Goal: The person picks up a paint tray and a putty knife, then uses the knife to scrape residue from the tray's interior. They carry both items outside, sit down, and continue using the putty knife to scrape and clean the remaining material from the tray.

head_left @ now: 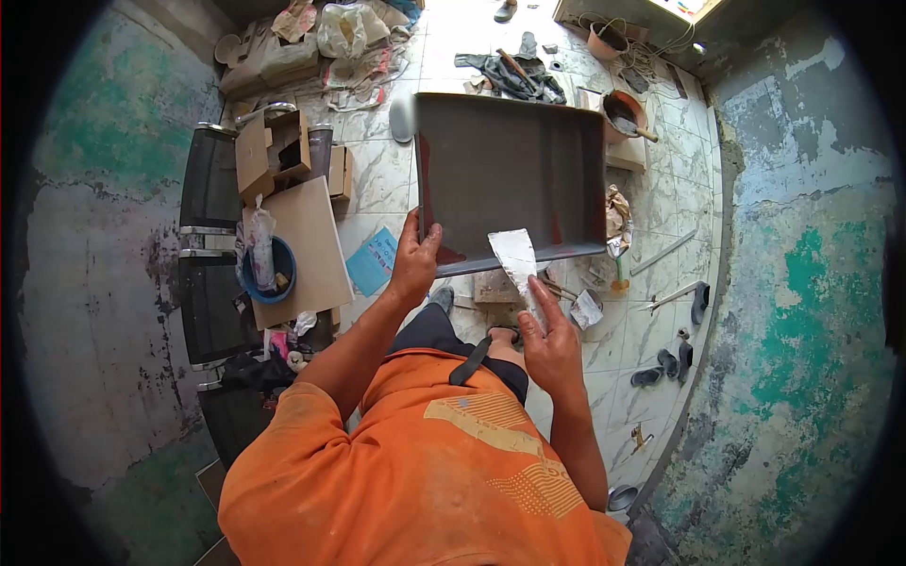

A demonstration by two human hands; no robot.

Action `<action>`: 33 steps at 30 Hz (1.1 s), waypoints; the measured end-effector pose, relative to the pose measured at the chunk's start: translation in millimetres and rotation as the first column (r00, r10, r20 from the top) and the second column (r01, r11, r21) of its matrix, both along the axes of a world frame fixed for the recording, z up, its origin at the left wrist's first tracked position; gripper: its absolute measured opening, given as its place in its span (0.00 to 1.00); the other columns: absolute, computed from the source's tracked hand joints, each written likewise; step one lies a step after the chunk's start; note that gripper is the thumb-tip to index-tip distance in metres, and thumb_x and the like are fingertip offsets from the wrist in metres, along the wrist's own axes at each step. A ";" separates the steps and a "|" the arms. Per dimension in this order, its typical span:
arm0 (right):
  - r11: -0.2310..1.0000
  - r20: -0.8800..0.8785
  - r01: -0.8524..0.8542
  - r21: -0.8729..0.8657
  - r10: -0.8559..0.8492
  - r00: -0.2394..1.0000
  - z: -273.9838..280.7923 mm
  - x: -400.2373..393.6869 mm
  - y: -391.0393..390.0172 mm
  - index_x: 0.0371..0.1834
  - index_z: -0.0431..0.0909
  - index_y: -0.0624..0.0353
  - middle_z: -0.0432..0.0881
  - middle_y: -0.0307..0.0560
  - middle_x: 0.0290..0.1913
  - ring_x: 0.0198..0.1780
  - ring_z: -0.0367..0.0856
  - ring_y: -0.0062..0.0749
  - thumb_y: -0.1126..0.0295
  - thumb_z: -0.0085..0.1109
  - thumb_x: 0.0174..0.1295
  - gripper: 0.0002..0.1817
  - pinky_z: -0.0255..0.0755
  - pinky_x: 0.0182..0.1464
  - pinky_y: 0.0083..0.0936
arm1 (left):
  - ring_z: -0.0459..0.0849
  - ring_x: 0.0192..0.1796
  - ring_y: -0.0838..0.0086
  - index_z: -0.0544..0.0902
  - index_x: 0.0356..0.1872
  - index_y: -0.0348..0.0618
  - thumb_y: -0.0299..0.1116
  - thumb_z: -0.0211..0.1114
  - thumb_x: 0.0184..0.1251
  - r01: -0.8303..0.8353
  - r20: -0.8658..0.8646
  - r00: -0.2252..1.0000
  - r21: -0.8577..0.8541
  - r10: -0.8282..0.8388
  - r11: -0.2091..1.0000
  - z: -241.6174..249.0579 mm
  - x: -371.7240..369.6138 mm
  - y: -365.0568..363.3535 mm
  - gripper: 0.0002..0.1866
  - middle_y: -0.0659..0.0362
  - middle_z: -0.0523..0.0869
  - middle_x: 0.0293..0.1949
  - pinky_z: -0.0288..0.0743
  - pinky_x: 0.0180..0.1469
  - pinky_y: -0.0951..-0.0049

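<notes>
My left hand (pixel 414 262) grips the near left corner of a shallow, dark grey tray (pixel 510 170), thumb over its rim. The tray is tilted so its inside faces me, with reddish patches along the side walls. In my right hand (pixel 553 345) a white folded sheet (pixel 515 257), perhaps paper, is pinched between thumb and fingers. Its wide upper end overlaps the tray's near edge in this view.
On the left, a blue bucket (pixel 252 291) stands on a flat board (pixel 319 241) beside an open cardboard box (pixel 253 156). An orange bucket (pixel 644 113) is at the back right. Slippers (pixel 647 377) and tools lie on the marble-patterned floor (pixel 613 349). Peeling walls (pixel 802 311) flank both sides.
</notes>
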State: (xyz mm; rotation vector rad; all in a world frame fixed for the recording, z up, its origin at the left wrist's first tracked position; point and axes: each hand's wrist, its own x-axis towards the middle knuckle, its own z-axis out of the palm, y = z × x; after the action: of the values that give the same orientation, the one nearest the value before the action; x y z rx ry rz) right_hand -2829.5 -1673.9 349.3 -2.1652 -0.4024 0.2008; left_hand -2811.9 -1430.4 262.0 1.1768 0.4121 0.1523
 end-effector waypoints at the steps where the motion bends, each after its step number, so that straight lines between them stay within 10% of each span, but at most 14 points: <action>1: 1.000 -0.010 -0.007 -0.007 0.007 1.000 -0.5 -0.2 8.7 0.75 0.71 0.59 0.85 0.65 0.60 0.44 0.89 0.59 0.64 0.58 0.74 0.27 0.80 0.48 0.44 | 0.76 0.62 0.77 0.65 0.73 0.44 0.35 0.53 0.87 0.018 -0.007 1.000 -0.057 -0.019 0.998 3.1 -3.7 7.0 0.21 0.58 0.78 0.61 0.70 0.67 0.71; 6: 0.977 -0.225 -0.101 -0.188 0.057 0.973 17.5 1.6 64.5 0.77 0.69 0.60 0.82 0.67 0.61 0.51 0.85 0.66 0.70 0.54 0.70 0.30 0.78 0.54 0.47 | 0.72 0.62 0.80 0.65 0.73 0.46 0.38 0.53 0.87 -0.009 0.005 1.000 0.051 0.009 0.999 11.0 -19.9 29.4 0.21 0.61 0.78 0.60 0.65 0.69 0.75; 10: 0.980 -0.079 -0.129 -0.149 0.118 0.990 4.3 7.5 94.2 0.77 0.68 0.61 0.83 0.69 0.59 0.51 0.84 0.67 0.73 0.52 0.67 0.32 0.77 0.55 0.49 | 0.73 0.56 0.82 0.66 0.71 0.48 0.35 0.53 0.87 -0.006 0.123 0.992 -0.031 0.010 0.999 16.1 -22.0 47.3 0.18 0.64 0.78 0.56 0.69 0.65 0.75; 16: 0.983 -0.154 -0.107 -0.149 0.084 0.984 14.9 24.2 121.1 0.77 0.69 0.61 0.81 0.69 0.63 0.58 0.84 0.65 0.64 0.50 0.80 0.26 0.78 0.57 0.47 | 0.77 0.60 0.78 0.62 0.70 0.46 0.30 0.51 0.86 -0.087 0.104 0.991 -0.028 0.089 0.996 44.9 -19.3 45.7 0.18 0.60 0.77 0.58 0.80 0.61 0.70; 19: 0.982 -0.164 -0.092 -0.165 0.065 0.984 2.7 27.4 122.5 0.76 0.71 0.60 0.81 0.69 0.62 0.57 0.85 0.64 0.64 0.50 0.80 0.24 0.79 0.56 0.46 | 0.78 0.60 0.75 0.59 0.72 0.47 0.29 0.50 0.86 -0.066 0.111 0.992 0.040 0.062 0.997 32.4 -16.2 43.5 0.20 0.58 0.75 0.61 0.86 0.59 0.67; 21: 0.996 0.140 -0.007 -0.087 0.019 0.990 -10.7 32.8 128.6 0.76 0.71 0.60 0.87 0.68 0.52 0.50 0.88 0.62 0.64 0.50 0.79 0.25 0.80 0.50 0.46 | 0.78 0.60 0.74 0.59 0.72 0.47 0.30 0.50 0.86 -0.085 0.094 0.992 0.042 0.081 0.996 43.7 -15.2 33.3 0.20 0.57 0.75 0.61 0.86 0.59 0.67; 25: 0.957 -0.024 0.054 -0.285 -0.064 0.998 20.3 55.4 126.7 0.76 0.72 0.55 0.87 0.63 0.33 0.37 0.88 0.60 0.64 0.52 0.78 0.25 0.77 0.40 0.47 | 0.77 0.58 0.78 0.66 0.70 0.43 0.33 0.53 0.87 -0.149 0.063 0.987 0.007 0.148 0.989 53.0 -12.3 17.4 0.18 0.59 0.80 0.59 0.72 0.64 0.72; 33: 0.903 0.094 -0.061 -0.425 0.111 0.989 22.3 41.1 78.8 0.75 0.75 0.41 0.90 0.54 0.39 0.37 0.89 0.51 0.60 0.57 0.76 0.25 0.79 0.38 0.44 | 0.78 0.58 0.76 0.66 0.70 0.43 0.32 0.51 0.87 -0.115 0.021 0.993 -0.051 0.116 0.992 40.4 -3.6 27.9 0.17 0.56 0.78 0.57 0.77 0.63 0.71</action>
State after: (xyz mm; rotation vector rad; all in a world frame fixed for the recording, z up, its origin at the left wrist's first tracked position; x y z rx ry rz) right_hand -2788.4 -1595.0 371.6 -2.5968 -0.5640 0.2286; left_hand -2815.5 -1402.5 302.5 1.1011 0.4609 0.2552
